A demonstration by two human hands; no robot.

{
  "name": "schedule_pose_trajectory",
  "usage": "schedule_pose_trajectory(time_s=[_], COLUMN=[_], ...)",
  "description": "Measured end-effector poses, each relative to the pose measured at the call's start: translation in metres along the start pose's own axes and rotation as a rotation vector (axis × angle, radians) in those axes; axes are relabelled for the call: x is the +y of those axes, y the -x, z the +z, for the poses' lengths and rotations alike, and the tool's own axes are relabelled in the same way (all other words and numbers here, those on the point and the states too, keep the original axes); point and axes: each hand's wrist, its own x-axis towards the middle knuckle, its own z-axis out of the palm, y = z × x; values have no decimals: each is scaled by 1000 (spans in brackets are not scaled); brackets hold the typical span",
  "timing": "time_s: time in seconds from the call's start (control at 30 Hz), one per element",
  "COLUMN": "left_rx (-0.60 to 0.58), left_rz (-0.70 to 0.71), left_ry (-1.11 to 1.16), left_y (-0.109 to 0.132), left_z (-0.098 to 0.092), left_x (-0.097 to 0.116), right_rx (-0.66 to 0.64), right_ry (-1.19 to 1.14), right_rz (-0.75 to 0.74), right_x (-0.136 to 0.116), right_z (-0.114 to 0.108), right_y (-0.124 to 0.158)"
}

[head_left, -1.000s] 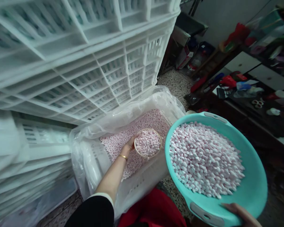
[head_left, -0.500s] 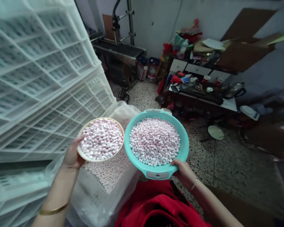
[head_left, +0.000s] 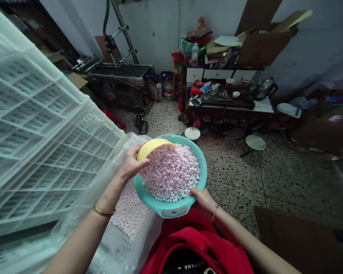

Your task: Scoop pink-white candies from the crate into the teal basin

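Observation:
My left hand (head_left: 129, 165) grips a small yellow bowl (head_left: 150, 147), tipped upside down over the teal basin (head_left: 200, 167). Pink-and-white candy pieces (head_left: 171, 173) spill from the bowl and heap up in the basin. My right hand (head_left: 201, 197) holds the basin by its near rim, beside the grey handle (head_left: 173, 211). Below the basin sits a plastic-lined white crate (head_left: 122, 217) with more of the same pieces in it.
A tall stack of white lattice crates (head_left: 40, 125) fills the left. A cluttered low table (head_left: 225, 101) and shelf stand at the back, a machine (head_left: 120, 80) at the back left. Speckled floor (head_left: 274, 179) spreads right; a brown cardboard sheet (head_left: 297, 239) lies near right.
My left hand lifted the filled bowl out of the crate, carried it right and turned it over above the basin. The view swung up toward the room.

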Motion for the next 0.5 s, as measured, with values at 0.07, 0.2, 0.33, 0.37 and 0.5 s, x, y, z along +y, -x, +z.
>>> schedule_pose_trajectory(time_s=[0.07,0.2,0.33,0.37,0.5], left_rx=[-87,-209,-152,-130,-93], left_rz=[108,324,512,547,702], left_ry=[-141,-349,-456,-484,-564], left_y=[0,3,0,-1,6], left_z=[3,10,10,9,5], left_x=[14,43,61,63,65], right_rx=[-7,-34,-71,-69,-54], right_ry=[-5,-1,-33,-31,-22], right_rz=[-5,37,25,21,31], right_x=[2,7,9,8,5], right_z=[-2,-8,-13,-14,-15], right_y=[-4,-8,-8,-7,-5])
